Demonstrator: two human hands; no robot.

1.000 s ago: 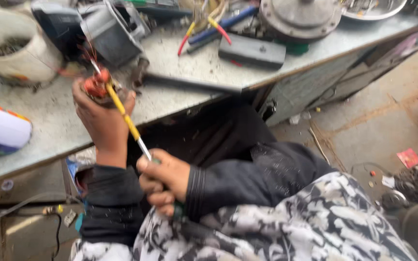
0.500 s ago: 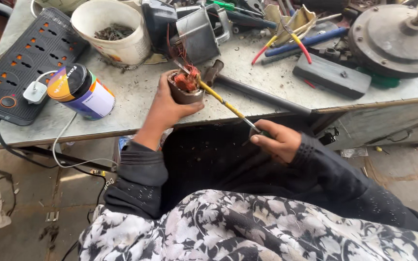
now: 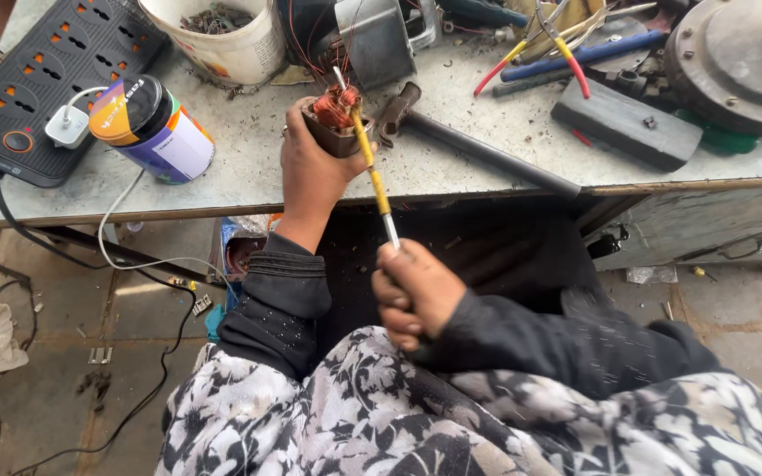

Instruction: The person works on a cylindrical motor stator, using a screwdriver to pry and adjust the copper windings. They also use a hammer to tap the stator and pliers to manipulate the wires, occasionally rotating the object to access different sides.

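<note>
Two hands work one small motor coil over the bench edge.

The left hand (image 3: 310,167) is closed around the one copper-wound coil (image 3: 335,119), held at the bench (image 3: 487,150) edge; the right hand (image 3: 416,295), fisted, grips one yellow-sleeved rod (image 3: 372,172) whose tip touches the coil. One can (image 3: 152,128), one bucket (image 3: 222,40).

Colours at the grey workbench (image 3: 487,167)

Copper-red windings (image 3: 339,107), yellow tool shaft (image 3: 372,167), black sleeves (image 3: 284,300), black-and-white flowered cloth (image 3: 381,414), white bucket (image 3: 231,44), black power strip (image 3: 55,70).
</note>
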